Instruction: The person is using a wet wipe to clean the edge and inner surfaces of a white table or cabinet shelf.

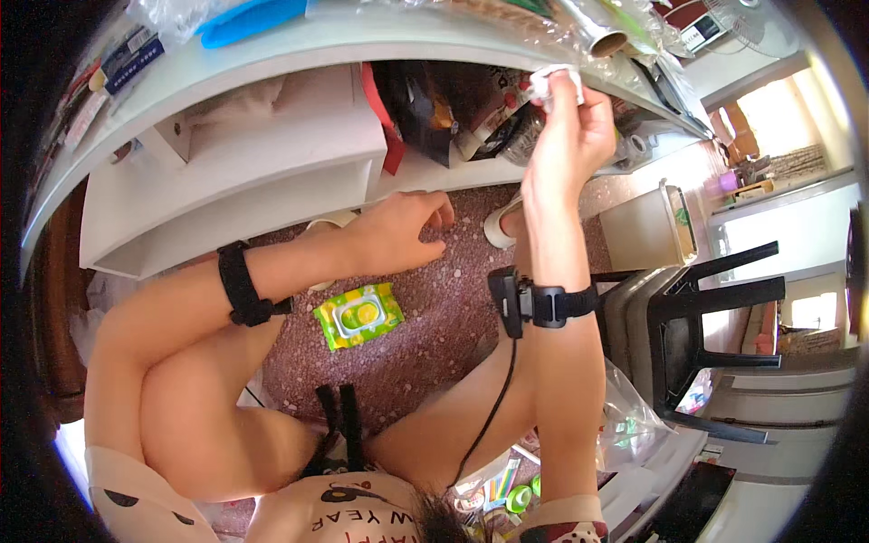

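Note:
My right hand (571, 139) is raised at the front edge of the white shelf unit (271, 146). A crumpled white wipe (555, 84) is pinched between its thumb and fingers. My left hand (400, 234) hangs over the speckled floor, just in front of the unit's lower edge. It holds nothing, and the thumb stands apart from the curled fingers. Below it, a green and yellow pack of wet wipes (358, 315) lies on the floor between my legs, its lid closed. Black straps circle both forearms.
Dark bags (424, 102) and a red strip (381, 122) fill the shelf's right compartment. Above, a blue item (251, 22) and a cardboard tube (607, 43) lie on the top. To the right stand a beige bin (641, 227) and a black stool (679, 332). Clear plastic (631, 414) lies by my right arm.

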Demonstrator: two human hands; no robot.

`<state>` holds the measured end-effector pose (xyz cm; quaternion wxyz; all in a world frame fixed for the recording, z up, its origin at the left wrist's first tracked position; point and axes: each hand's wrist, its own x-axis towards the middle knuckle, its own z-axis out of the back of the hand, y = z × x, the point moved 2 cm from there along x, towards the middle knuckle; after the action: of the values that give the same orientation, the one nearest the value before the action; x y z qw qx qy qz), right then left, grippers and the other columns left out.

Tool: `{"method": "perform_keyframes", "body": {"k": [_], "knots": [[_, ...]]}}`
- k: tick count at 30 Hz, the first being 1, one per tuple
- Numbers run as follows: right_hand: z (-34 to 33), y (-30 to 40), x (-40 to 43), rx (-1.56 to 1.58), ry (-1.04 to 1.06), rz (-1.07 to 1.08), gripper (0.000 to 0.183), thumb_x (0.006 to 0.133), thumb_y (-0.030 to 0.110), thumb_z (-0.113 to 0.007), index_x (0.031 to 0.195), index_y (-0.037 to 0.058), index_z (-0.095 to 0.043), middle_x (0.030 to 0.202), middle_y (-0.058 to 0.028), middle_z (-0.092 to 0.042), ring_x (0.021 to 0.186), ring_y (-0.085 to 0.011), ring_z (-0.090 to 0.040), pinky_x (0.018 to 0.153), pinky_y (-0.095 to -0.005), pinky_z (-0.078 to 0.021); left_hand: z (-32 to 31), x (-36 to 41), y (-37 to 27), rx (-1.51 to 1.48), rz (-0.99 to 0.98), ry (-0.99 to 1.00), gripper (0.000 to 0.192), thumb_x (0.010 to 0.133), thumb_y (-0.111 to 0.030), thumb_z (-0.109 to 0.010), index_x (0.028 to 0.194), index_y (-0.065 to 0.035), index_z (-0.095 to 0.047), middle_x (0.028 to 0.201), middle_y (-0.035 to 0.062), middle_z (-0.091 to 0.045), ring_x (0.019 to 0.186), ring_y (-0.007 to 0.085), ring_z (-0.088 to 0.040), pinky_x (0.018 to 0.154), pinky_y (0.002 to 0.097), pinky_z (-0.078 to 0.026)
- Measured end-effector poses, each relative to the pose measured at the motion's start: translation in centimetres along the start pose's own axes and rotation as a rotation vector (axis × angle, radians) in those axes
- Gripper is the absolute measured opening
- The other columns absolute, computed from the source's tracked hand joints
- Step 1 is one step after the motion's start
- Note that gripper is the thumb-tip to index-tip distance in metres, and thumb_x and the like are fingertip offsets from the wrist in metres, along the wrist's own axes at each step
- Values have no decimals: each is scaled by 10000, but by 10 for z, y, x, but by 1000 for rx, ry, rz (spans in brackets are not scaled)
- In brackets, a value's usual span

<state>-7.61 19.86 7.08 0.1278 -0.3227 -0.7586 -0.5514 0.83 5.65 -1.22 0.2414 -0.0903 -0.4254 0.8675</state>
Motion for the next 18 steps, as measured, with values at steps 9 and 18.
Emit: {"method": "perform_keyframes", "body": {"k": [9, 18], "knots": [[8, 1, 1, -59, 18, -7, 125, 829, 78, -648, 851, -10, -562, 752, -70, -614, 639, -101, -563, 605, -230, -458, -1, 1, -2, 18, -71, -49, 341, 766, -191, -639, 1035, -7, -539, 979, 169, -628, 931, 285, -620, 840, 369, -490], [29, 2, 25, -220, -27, 115, 134, 806, 95, -678, 815, 1, -584, 701, -24, -594, 625, -62, -530, 534, -197, -386, -5, 4, -3, 7, -54, -55, 339, 750, -194, -632, 1021, -7, -550, 950, 176, -626, 917, 308, -613, 829, 384, -485]]}}
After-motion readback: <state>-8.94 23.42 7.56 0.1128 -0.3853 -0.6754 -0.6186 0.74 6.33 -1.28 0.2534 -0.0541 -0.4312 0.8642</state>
